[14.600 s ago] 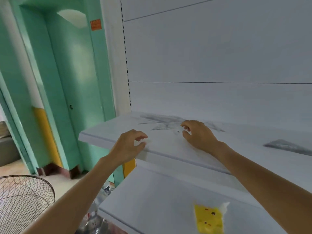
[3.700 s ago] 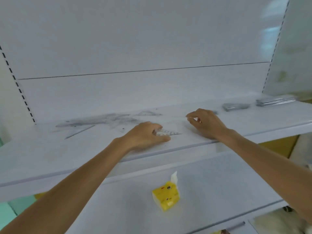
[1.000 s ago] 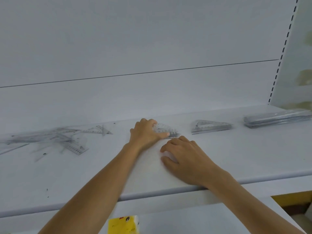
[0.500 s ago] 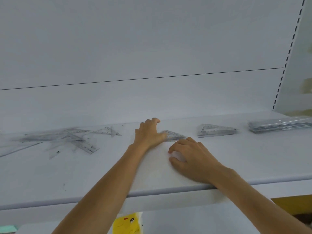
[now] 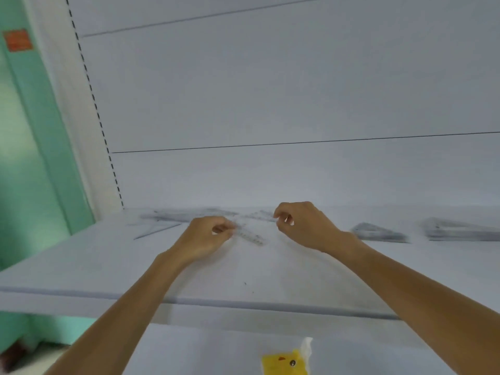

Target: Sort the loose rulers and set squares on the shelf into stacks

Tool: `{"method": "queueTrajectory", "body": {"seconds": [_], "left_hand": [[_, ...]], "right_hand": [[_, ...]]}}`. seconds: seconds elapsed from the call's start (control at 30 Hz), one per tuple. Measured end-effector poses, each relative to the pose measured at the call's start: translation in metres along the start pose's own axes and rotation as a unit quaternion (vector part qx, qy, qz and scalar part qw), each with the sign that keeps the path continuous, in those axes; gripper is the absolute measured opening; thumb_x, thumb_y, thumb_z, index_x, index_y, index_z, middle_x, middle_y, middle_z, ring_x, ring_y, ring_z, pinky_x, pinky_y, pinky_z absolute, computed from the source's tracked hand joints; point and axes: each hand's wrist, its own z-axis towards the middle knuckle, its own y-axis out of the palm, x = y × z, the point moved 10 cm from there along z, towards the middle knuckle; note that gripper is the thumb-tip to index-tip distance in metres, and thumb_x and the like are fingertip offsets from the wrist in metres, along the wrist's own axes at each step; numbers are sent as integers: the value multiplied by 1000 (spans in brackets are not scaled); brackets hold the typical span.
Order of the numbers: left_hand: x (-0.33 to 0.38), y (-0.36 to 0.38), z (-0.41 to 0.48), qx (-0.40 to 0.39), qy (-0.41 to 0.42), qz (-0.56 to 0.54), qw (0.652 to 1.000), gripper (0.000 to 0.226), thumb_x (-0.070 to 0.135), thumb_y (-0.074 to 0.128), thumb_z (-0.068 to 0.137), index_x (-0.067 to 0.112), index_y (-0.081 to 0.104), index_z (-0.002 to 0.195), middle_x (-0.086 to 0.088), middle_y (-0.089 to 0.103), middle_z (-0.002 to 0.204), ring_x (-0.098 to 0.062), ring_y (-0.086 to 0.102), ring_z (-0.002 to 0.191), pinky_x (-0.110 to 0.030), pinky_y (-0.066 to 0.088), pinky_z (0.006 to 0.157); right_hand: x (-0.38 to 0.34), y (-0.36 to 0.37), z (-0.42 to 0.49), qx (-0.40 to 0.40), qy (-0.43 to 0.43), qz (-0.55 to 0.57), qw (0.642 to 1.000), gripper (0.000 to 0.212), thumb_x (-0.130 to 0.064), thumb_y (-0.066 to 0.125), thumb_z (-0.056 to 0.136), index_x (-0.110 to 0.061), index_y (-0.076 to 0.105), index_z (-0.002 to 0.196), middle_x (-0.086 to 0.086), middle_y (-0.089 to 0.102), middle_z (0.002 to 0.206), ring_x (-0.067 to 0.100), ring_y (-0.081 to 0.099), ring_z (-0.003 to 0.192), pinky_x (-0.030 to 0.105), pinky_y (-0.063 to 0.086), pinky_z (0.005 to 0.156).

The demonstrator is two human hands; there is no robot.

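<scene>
Left hand pinches clear ruler; right hand fingers curled, can't tell on what, too blurred. Risk: slick thin ruler slips the pinch and scatters loose pile.

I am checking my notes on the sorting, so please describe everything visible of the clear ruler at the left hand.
The clear ruler is a thin, flat strip, seemingly transparent plastic, with fine dark graduation marks along one edge. It lies on the white shelf, slanting from the left hand toward the front right. The hand's thumb and fingertip appear to pinch its far end; blur hides whether that end is lifted. Another clear strip crosses it there.
</scene>
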Motion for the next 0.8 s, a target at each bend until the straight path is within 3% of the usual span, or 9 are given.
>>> {"method": "queueTrajectory", "body": {"seconds": [0.17,0.4,0.5,0.63,0.8], "left_hand": [[-83,-63,-14,41,-60,20,997,15,14,61,86,16,69,99,7,64,93,-3,57,81,-5,36,66],[-144,-101,8,36,-86,41,995,20,21,64,84,17,66,104,-2,64,111,-13,55,99,-19,37,82],[-158,-99,19,45,-87,103,990,36,37,62,84,18,60,115,-4,57,120,-18,51,111,-28,38,91],[-194,-95,23,31,-164,201,965,61,61,52,80,25,49,128,-3,47,134,-26,40,124,-38,32,98],[-197,-93,29,24,-126,186,974,44,55,56,81,25,63,112,0,58,124,-25,48,118,-34,38,93]], "right_hand": [[-39,32,39,-1,-7,2,1000,22,-21,51,89,-15,61,108,-2,64,99,17,59,92,34,49,85],[-54,69,85,-40,45,-17,998,25,-27,56,89,-16,59,111,0,60,112,17,57,100,32,47,87],[-54,93,93,-57,78,-20,995,32,-28,57,88,-16,55,117,1,58,121,18,55,107,30,46,88],[-52,115,105,-67,101,-47,991,47,-37,56,88,-14,48,128,4,54,127,21,52,115,34,45,93],[-44,127,106,-74,110,-61,989,39,-40,52,88,-24,54,124,-2,57,127,19,53,116,32,42,95]]}}
